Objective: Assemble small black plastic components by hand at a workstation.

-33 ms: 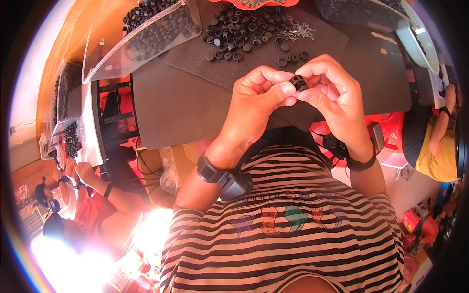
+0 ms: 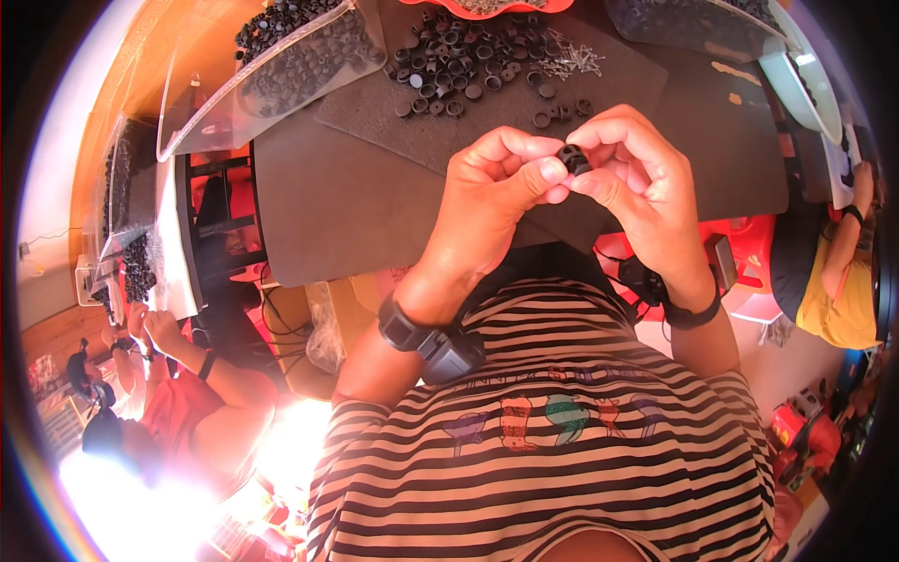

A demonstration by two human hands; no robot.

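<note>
Between my two hands, over the near part of the dark table, is a small round black plastic part (image 2: 572, 159). My left hand (image 2: 506, 178) pinches it from the left with thumb and forefinger. From the other side my right hand (image 2: 632, 169) grips the same piece, its fingers curled. Fingertips cover much of the part, so its exact kind cannot be made out. Just beyond my hands lies a heap of black round caps and rings (image 2: 459, 61), with a small pile of silver screws or pins (image 2: 573, 58) to its right.
A clear bin of black parts (image 2: 309, 75) stands at the far left, another bin (image 2: 698, 28) at the far right. A red-rimmed tray (image 2: 487, 9) sits at the far edge. People work at the left, near a red shirt (image 2: 192, 403), and at the right, in yellow (image 2: 843, 300).
</note>
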